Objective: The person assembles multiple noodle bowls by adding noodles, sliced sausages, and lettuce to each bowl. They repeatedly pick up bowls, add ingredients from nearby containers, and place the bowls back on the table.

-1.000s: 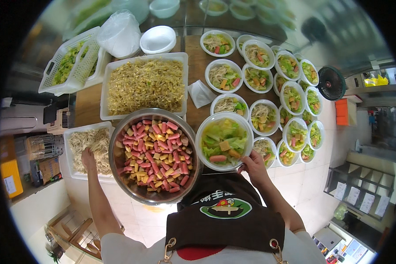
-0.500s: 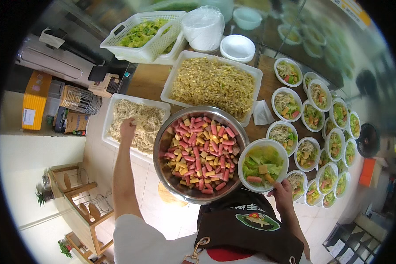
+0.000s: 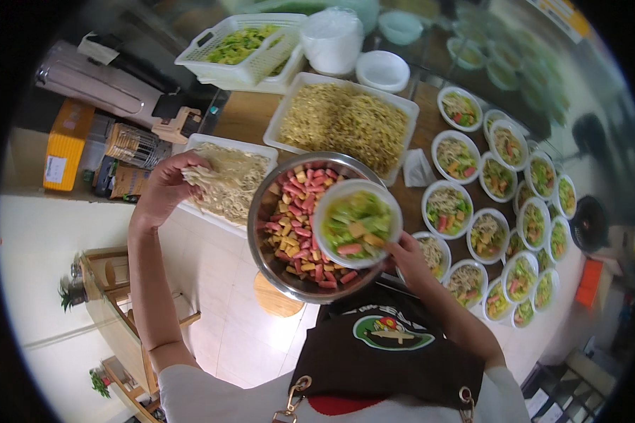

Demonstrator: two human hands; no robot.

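My left hand (image 3: pixel 165 192) grips a bunch of pale noodle-like strands (image 3: pixel 203 178), raised above the white tray (image 3: pixel 266 151) of the same strands. My right hand (image 3: pixel 412 261) holds a white round bowl (image 3: pixel 394 206) by its right rim, tilted slightly. Inside the bowl lie lettuce (image 3: pixel 354 213), a pink sausage piece and tan cubes. The bowl hovers over the right part of a big steel basin (image 3: pixel 259 262), hiding some of its contents. Short pink sausage pieces (image 3: pixel 305 204) and yellowish chunks fill the basin.
A white tray of bean sprouts (image 3: pixel 346 116) stands behind the basin. Further back are a white basket (image 3: pixel 261 74) of lettuce and stacked white bowls (image 3: pixel 382 72). Several filled bowls (image 3: pixel 447 210) crowd the right side. A wooden round stool (image 3: pixel 278 296) stands below the basin.
My left hand has lifted a bunch of strands up from the tray toward me. My right hand has moved the bowl left, from beside the basin to over it.
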